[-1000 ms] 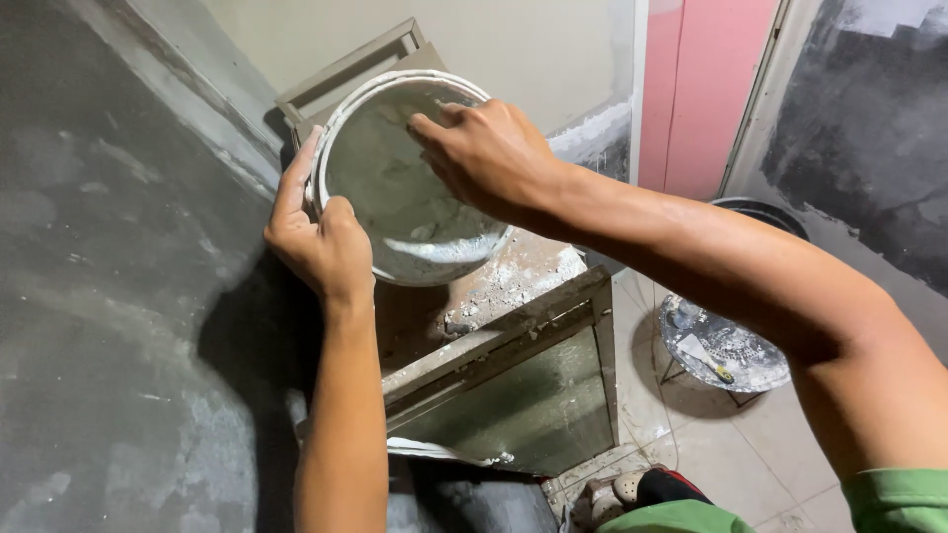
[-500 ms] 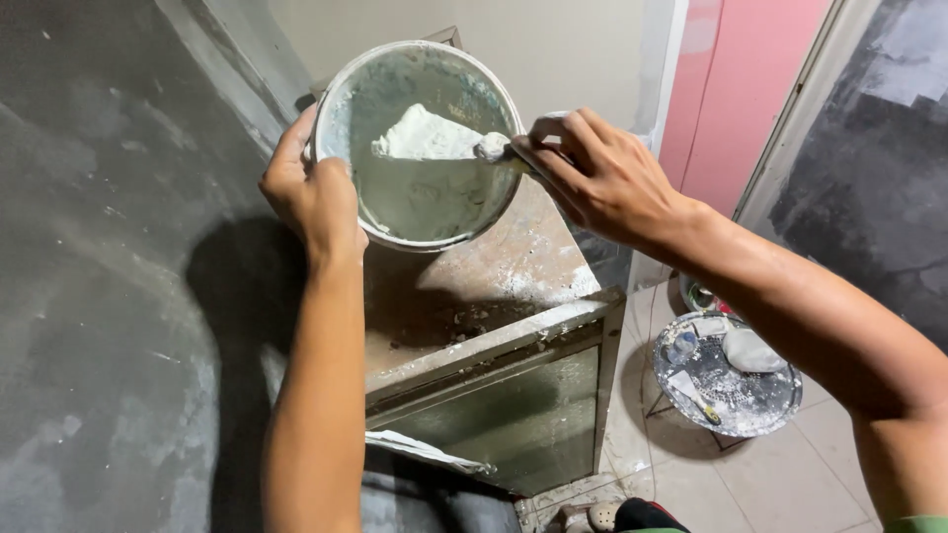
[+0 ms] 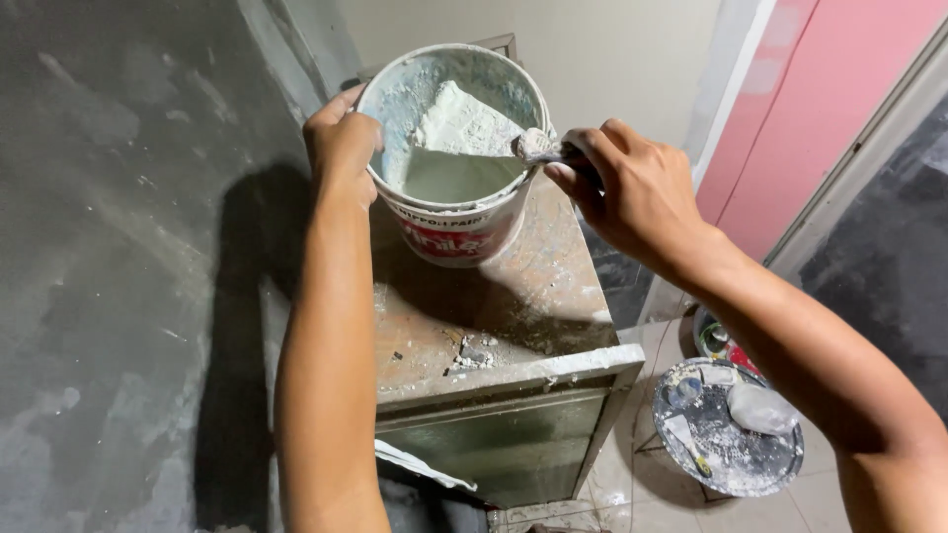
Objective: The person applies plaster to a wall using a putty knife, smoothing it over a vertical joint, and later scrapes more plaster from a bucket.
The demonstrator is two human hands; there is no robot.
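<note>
The left hand (image 3: 341, 148) was clenched over the rim of a white plastic bucket (image 3: 456, 168), thumb inside, fingers wrapped down the outer wall, the forearm running straight up from the bottom of the view. The bucket stood tilted toward the person on the stained top of a metal cabinet (image 3: 513, 316), near its far end, beside the grey wall (image 3: 128, 247). The right hand (image 3: 622, 188) reached in from the right, wrist bent, fingers closed around the handle of a putty knife (image 3: 533, 148) whose blade rested on the white putty (image 3: 459, 123) heaped against the bucket's inner wall. Down on the floor at right lay a round pan (image 3: 726, 439) smeared with putty.
</note>
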